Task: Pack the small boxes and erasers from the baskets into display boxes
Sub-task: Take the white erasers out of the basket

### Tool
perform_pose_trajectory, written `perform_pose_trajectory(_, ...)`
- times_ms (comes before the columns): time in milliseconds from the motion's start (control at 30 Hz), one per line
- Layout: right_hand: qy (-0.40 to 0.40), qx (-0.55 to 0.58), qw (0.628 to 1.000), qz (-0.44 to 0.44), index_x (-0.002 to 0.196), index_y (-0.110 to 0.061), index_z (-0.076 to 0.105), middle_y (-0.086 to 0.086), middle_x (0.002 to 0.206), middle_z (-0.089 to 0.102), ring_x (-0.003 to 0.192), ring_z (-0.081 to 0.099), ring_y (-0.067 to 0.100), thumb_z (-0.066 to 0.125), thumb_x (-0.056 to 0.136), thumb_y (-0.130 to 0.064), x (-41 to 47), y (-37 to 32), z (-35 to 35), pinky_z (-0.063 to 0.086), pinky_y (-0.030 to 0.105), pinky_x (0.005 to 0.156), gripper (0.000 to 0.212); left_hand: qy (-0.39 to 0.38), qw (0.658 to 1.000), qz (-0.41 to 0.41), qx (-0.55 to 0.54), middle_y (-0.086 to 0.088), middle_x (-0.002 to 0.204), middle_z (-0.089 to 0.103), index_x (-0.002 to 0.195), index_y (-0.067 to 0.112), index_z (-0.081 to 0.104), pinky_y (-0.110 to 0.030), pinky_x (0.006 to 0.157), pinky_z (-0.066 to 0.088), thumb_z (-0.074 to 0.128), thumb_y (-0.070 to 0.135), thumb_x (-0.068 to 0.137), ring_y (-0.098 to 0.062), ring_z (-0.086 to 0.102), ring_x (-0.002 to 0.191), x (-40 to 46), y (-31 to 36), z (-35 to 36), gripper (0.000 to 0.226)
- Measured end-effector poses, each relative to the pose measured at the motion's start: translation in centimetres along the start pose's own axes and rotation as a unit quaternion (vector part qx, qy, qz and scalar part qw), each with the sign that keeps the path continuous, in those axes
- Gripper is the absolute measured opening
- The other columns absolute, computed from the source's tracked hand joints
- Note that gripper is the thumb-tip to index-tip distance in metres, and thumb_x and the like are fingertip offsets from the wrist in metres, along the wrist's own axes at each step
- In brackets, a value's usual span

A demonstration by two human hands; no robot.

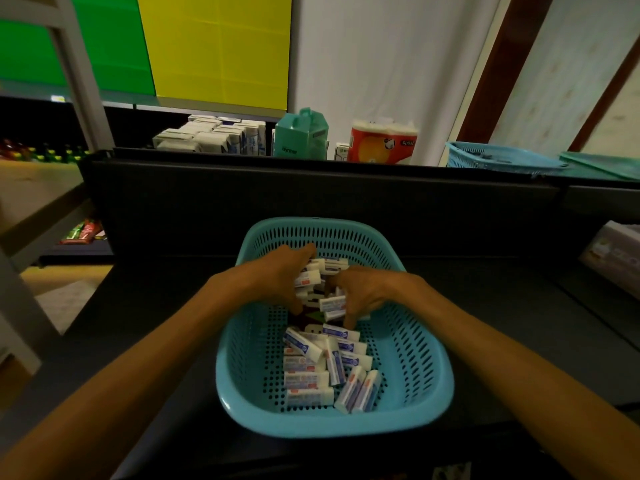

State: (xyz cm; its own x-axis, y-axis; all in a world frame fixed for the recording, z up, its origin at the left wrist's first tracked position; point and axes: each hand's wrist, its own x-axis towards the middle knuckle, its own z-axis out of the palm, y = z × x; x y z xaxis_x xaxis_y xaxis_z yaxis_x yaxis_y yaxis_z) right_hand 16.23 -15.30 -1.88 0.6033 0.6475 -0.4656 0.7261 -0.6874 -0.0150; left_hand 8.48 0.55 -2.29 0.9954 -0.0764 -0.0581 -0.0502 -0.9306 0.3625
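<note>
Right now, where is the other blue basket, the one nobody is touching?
In the head view, the second blue basket sits far right on the dark counter's back ledge, right of the red-and-orange tissue pack.

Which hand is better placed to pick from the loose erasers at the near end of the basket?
Right hand: its fingers reach closest to the near erasers in the basket; left hand grips erasers farther back.

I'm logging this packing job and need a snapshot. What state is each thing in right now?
Left hand: in the basket, fingers curled round erasers.
Right hand: in the basket, fingers curled round erasers.
Blue basket: upright on the dark counter, partly filled.
Erasers: sleeved, loose and jumbled in the basket.
Far basket: upright on the ledge, contents unclear.
Tissue-roll pack: upright, wrapped.
</note>
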Motion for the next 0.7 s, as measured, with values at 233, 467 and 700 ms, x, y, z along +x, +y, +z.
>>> perform_pose_trajectory(233,0.015,0.011,1.0,-0.009,0.136,-0.017,0.044,0.004,0.132,0.049,0.114,0.049,0.023,0.082,0.069,-0.036,-0.4,0.2,0.0,0.046,0.033,0.091,0.079,0.005,1.0,-0.001,-0.01,0.012,0.097,0.047,0.113,0.032,0.036,-0.025,0.074,0.045,0.082,0.021,0.063,-0.01,0.051,0.089,-0.1,0.3,-0.3,0.069)
perform_pose_trajectory(467,0.156,0.052,0.986,-0.024,0.116,-0.025,0.051,-0.002,0.11,0.06,0.096,0.057,0.016,0.082,0.064,-0.037,-1.4,0.7,-0.2,0.052,0.038,0.083,0.062,0.03,0.999,0.025,-0.011,0.011,0.094,0.051,0.104,0.033,0.035,-0.024,0.069,0.043,0.084,0.023,0.061,-0.01,0.054,0.085,-0.2,0.4,-0.6,0.066)
perform_pose_trajectory(700,0.275,0.147,0.95,-0.029,0.106,-0.028,0.053,-0.008,0.105,0.058,0.093,0.056,0.011,0.084,0.063,-0.027,-4.7,1.5,-0.6,0.051,0.033,0.08,0.053,0.071,0.996,0.044,-0.02,0.011,0.093,0.049,0.112,0.027,0.035,-0.021,0.066,0.039,0.084,0.023,0.062,-0.009,0.053,0.082,-0.9,0.9,-1.2,0.07)
